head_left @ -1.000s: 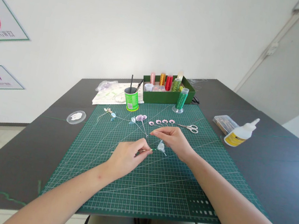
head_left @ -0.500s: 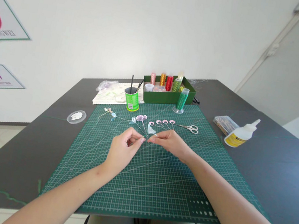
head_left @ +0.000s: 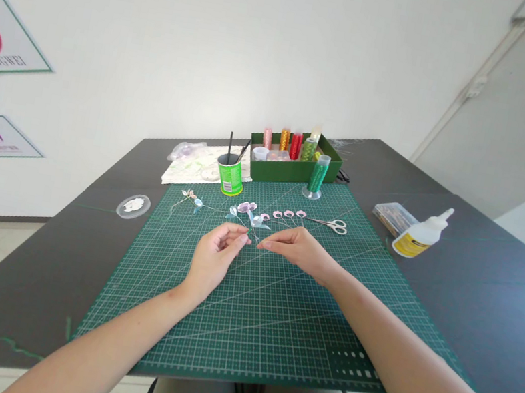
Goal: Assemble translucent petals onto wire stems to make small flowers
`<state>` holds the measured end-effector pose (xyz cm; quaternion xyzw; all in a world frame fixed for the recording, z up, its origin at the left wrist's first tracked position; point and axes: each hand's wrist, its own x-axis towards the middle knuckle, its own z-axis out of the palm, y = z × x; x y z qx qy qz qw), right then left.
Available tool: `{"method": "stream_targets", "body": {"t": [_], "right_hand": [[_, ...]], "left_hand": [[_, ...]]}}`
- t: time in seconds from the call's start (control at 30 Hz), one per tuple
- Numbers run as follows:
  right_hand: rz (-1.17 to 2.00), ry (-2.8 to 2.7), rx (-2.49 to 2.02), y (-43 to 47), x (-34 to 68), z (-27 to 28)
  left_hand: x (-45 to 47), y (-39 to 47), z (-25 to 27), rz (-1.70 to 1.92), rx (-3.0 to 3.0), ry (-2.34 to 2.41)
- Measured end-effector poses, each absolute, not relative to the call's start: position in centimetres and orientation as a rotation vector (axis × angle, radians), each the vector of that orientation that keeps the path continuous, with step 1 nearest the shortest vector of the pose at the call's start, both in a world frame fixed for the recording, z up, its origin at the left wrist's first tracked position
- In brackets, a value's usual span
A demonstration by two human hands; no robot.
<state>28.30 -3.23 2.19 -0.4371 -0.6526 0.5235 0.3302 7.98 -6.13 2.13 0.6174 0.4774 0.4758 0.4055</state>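
Above the cutting mat [head_left: 241,315], a small flower with pale blue petals [head_left: 258,221] stands on a thin wire stem [head_left: 254,234] between my hands. My left hand [head_left: 218,251] is closed, thumb and forefinger pinched at the stem. From the other side, my right hand [head_left: 296,250] pinches at the stem's lower end; any thread there is too fine to make out. Just beyond my fingers lie a purple flower [head_left: 246,207] and a light blue one [head_left: 233,212]. Several pink ring-shaped petals [head_left: 288,214] on wires form a row to the right.
White-handled scissors [head_left: 337,225] lie right of the petals. Behind stand a green cup [head_left: 230,177] with brushes, a thread spool [head_left: 317,178] and a green box [head_left: 272,171] of spools. A glue bottle [head_left: 421,235] stands right, a small dish [head_left: 133,206] left.
The pale blue flower has swung up and left, its petals now spread above my fingers. My left hand has shifted slightly left, so the fingertips are a little further apart.
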Motion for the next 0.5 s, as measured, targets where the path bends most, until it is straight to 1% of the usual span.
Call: {"method": "stream_targets", "body": {"t": [0.23, 0.37, 0.43, 0.5], "right_hand": [[1.398, -1.678, -1.160, -3.5, 28.1, 2.5], [1.426, -1.529, -1.171, -3.3, 27.9, 2.0], [1.317, -1.459, -1.210, -2.9, 28.0, 1.4], [1.082, -1.458, -1.283, -2.5, 28.2, 0.8]], "left_hand": [[8.0, -5.9, 2.1, 1.215, 1.524, 1.192], [7.9, -5.8, 2.2, 1.212, 1.503, 1.185], [7.9, -5.8, 2.2, 1.206, 1.492, 1.185], [7.9, -5.8, 2.2, 1.202, 1.479, 1.181]]}}
